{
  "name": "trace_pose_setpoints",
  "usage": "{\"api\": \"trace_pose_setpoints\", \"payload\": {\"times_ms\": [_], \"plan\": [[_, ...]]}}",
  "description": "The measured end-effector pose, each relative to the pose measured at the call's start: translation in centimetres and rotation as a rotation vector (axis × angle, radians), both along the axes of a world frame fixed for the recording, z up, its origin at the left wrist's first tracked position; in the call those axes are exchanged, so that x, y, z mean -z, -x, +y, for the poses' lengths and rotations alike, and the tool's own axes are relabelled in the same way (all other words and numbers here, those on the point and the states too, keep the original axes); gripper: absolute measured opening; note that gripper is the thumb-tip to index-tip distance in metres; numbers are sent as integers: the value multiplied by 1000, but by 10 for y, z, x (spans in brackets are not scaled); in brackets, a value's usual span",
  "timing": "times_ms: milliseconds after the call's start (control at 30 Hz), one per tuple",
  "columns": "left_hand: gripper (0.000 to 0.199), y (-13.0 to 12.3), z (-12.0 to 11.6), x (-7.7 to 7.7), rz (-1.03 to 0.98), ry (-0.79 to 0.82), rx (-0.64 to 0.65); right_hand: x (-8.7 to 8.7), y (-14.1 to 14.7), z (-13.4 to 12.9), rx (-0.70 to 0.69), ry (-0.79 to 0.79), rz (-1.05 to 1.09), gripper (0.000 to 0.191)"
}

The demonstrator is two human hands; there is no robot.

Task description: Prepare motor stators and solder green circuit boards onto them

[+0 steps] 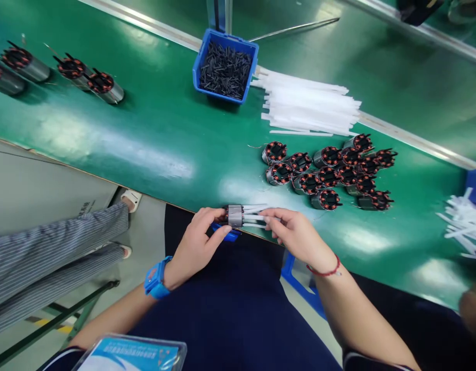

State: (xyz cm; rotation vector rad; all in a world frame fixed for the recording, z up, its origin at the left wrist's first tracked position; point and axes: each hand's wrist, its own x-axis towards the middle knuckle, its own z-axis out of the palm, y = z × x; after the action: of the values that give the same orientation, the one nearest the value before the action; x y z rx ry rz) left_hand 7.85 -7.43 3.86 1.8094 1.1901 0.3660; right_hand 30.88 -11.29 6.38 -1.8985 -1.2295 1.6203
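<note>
L hand (197,243) grips a coil (235,215) on its side at the near edge of the desk (156,144). White strips (255,217) stick out its R end; R hand (298,236) has fingertips on them. Blue bin (198,64) w/ blk pins (225,69) at back, strip pile (311,103) just R of it. Coil grp (326,176) below pile, 4 more coils (106,88) far L, messy strip heap (464,224) far R.
</note>
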Motion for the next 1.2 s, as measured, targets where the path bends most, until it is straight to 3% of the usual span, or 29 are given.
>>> {"api": "trace_pose_setpoints", "payload": {"times_ms": [167, 333, 533, 667, 833, 1033, 1200], "plan": [[29, 6, 3, -1, -89, 45, 94, 8, 21, 14, 47, 160, 348, 23], [24, 9, 3, 3, -126, 7, 113, 13, 33, 14, 147, 267, 518, 28], [16, 6, 3, 7, -149, -71, 116, 12, 35, 2, 129, 167, 414, 17], [21, 9, 10, 4, -142, -85, 218, 15, 40, -5, 171, 66, 418, 22], [24, 13, 17, 3, -159, -157, 368, 16, 45, -4, 256, 90, 412, 26], [22, 9, 11, 6, -322, -191, 214, 18, 41, -7, 250, 80, 320, 30], [18, 7, 6, 2, -362, -83, 114, 19, 45, -11, 239, 79, 256, 32]]}}
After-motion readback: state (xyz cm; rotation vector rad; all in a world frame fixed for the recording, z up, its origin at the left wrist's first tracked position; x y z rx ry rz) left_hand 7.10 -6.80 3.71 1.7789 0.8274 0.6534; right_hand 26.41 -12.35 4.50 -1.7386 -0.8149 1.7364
